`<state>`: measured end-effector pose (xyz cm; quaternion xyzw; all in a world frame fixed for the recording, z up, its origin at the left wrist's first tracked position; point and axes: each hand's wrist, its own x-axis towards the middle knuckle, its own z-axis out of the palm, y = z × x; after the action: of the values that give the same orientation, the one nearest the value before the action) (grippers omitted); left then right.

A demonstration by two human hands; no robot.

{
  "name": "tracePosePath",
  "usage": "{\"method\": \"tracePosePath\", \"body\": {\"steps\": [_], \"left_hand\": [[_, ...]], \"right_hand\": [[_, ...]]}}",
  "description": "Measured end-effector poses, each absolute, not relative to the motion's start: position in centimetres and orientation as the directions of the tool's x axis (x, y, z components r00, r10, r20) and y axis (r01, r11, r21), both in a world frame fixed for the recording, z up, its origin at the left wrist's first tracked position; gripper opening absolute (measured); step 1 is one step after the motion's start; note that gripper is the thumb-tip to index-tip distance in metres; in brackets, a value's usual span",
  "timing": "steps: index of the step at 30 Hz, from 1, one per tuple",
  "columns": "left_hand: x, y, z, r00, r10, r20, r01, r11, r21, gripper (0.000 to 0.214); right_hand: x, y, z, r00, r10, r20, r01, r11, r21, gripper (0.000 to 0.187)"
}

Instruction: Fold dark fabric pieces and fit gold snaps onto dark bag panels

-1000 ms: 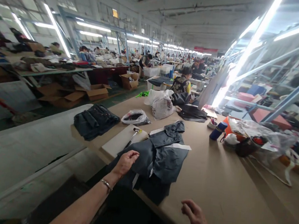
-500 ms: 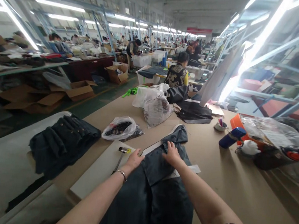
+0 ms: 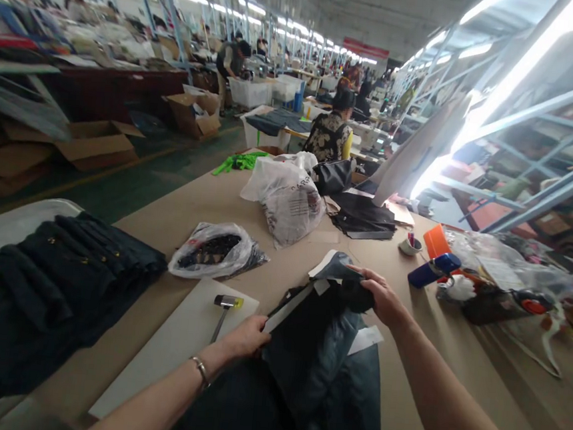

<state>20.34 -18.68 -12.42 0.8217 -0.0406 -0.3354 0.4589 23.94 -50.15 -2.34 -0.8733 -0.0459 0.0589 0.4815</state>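
Observation:
A dark blue-grey garment [image 3: 343,374] lies in front of me, its top part turned up to bare a black inner side and a pale strip along the edge. My left hand [image 3: 250,335] is closed on the garment's left edge, thumb on top. Farther up, at the right, my right hand [image 3: 380,297] pinches a folded upper part of it. A white paper piece [image 3: 366,340] shows at the garment's right side. Left of my left hand, a small hammer [image 3: 229,301] with a yellow-tipped head rests on a white board [image 3: 170,339].
Stacked dark garments [image 3: 60,275] lie at the left. Ahead are an open plastic bag [image 3: 220,253], a fuller white bag [image 3: 288,198] and dark fabric pieces [image 3: 364,215]. A blue bottle [image 3: 432,270] and small cup [image 3: 409,244] stand right. A person [image 3: 329,135] sits beyond the table.
Both hands have gone from lying on the garment to gripping it. Its upper part is lifted and turned up, and my right hand has moved right. The view has swung slightly.

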Motion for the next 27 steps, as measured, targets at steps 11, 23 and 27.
{"method": "tracePosePath", "body": {"steps": [11, 23, 27], "left_hand": [[13.2, -21.3, -9.3, 0.711, -0.513, -0.481, 0.335, -0.354, 0.873, 0.050], [10.2, -18.1, -8.9, 0.921, -0.290, -0.261, 0.155, -0.341, 0.927, 0.020], [7.9, -17.0, -8.1, 0.925, -0.196, -0.326, 0.255, -0.316, 0.914, 0.023]], "right_hand": [[2.6, -41.8, 3.7, 0.657, 0.561, -0.503, 0.130, -0.741, -0.658, 0.017], [16.5, -34.0, -4.7, 0.483, 0.759, -0.437, 0.799, -0.586, -0.134, 0.018], [15.9, -35.2, -5.4, 0.429, 0.782, -0.452, 0.850, -0.519, -0.091, 0.011]]}}
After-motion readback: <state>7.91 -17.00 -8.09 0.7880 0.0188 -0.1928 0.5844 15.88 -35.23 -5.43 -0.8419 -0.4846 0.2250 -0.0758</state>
